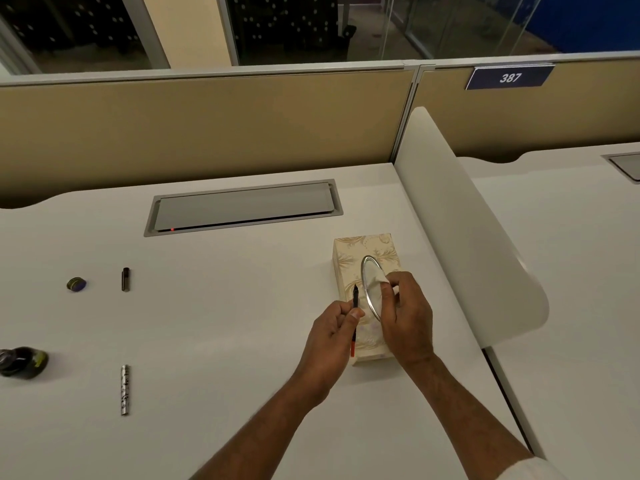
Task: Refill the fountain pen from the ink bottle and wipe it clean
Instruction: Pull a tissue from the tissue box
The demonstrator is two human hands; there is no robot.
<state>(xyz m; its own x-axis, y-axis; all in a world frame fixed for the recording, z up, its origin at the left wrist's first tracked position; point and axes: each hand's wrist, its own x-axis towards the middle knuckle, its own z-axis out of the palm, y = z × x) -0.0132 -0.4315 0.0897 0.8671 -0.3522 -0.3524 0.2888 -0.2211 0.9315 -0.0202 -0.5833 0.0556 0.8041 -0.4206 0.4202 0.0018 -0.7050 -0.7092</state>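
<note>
Slim black fountain pen with red tail stands nearly upright, pinched between the left hand's thumb and curled fingers, just beside a cream patterned cardboard tissue box; the right hand pinches its soft white tissue.

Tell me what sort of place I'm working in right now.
Most likely an open-plan office cubicle: tan partition panels stand behind the white desk, a numbered plate reading 387 hangs on one, and a cable hatch is set into the desk.
</note>
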